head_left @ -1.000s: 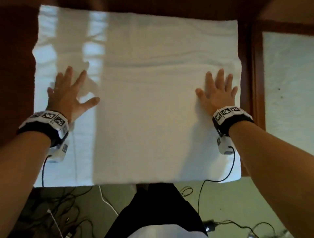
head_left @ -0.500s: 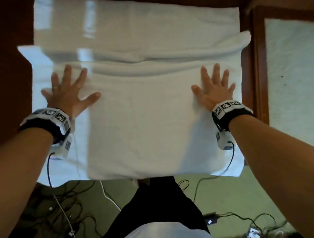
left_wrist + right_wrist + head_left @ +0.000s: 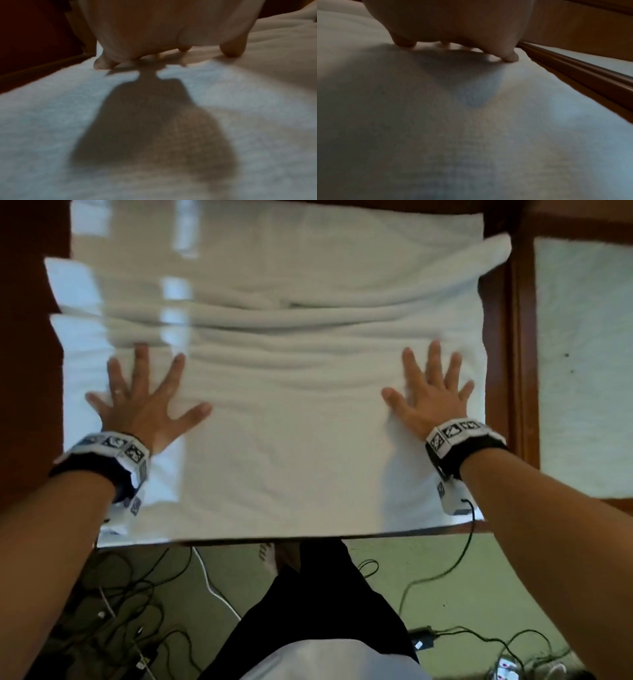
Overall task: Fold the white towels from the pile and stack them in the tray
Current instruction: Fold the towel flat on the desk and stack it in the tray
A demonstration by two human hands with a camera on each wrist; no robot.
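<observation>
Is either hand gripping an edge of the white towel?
No. Left hand and right hand lie flat, fingers spread, on the towel.

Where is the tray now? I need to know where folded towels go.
In the head view the tray sits at the right edge, just beyond the towel and the right hand.

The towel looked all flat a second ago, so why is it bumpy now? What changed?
Both palms slid the top towel toward the person. The cloth ahead of the fingers bunched into ridges, and its far right corner now rides up askew, uncovering another towel beneath. The left hand and right hand stayed flat with fingers spread, gripping nothing. The tray on the right did not move.
</observation>
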